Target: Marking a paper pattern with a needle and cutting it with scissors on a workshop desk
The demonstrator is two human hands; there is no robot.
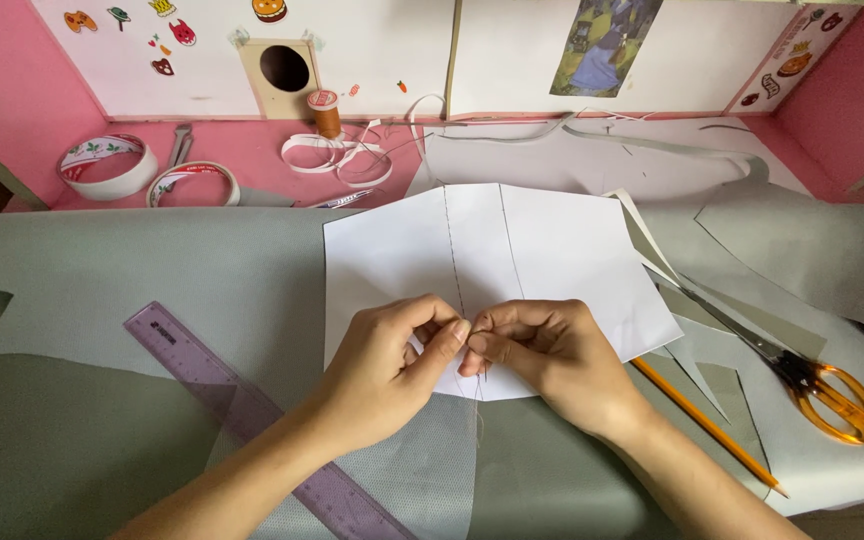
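A white paper piece (512,260) with a stitched dotted line down its middle lies on grey fabric (152,290). My left hand (392,365) and my right hand (542,350) meet at the paper's near edge, fingertips pinched together. A thin thread (478,410) hangs down from between the fingertips. Whether a needle is held there is hidden by the fingers.
A purple translucent ruler (252,415) lies to the left. Orange-handled scissors (812,385) and a yellow pencil (707,425) lie to the right. Two tape rolls (107,165), a thread spool (326,112) and paper strips sit at the back on the pink surface.
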